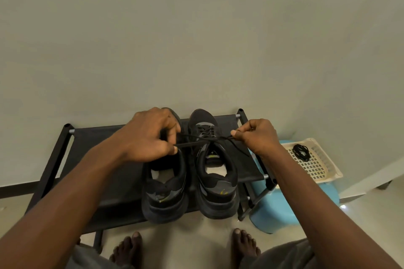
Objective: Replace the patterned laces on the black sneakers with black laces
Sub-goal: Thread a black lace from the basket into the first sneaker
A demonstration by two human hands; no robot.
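Rack: the black fabric-topped shoe rack (102,155) runs beneath both of your hands and out past your left wrist, against the wall.
Blue tub: a light blue plastic tub or stool (277,209) stands on the floor below your right forearm, just beside the rack's end.
Sneakers: the pair sits on the rack with heels towards you. The right sneaker (216,183) lies between your hands and below them. The left sneaker (164,194) is under your left hand, which hides its front.
Basket: a cream slotted basket (314,166) rests on the blue tub, just outside your right wrist.
Left hand: your left hand (148,135) is curled, thumb and fingers pinching one end of the lace above the left sneaker's tongue.
Right hand: your right hand (258,137) pinches the other end between thumb and forefinger, and the rest of its fingers are folded in.
Black lace: the black lace (196,141) stretches taut from hand to hand, its two strands crossing above the right sneaker's top eyelets, and it is threaded down that shoe's front.
Coiled laces: a dark bundle of laces (301,152) lies in the basket, to the right of your right hand. You cannot tell its pattern from here.
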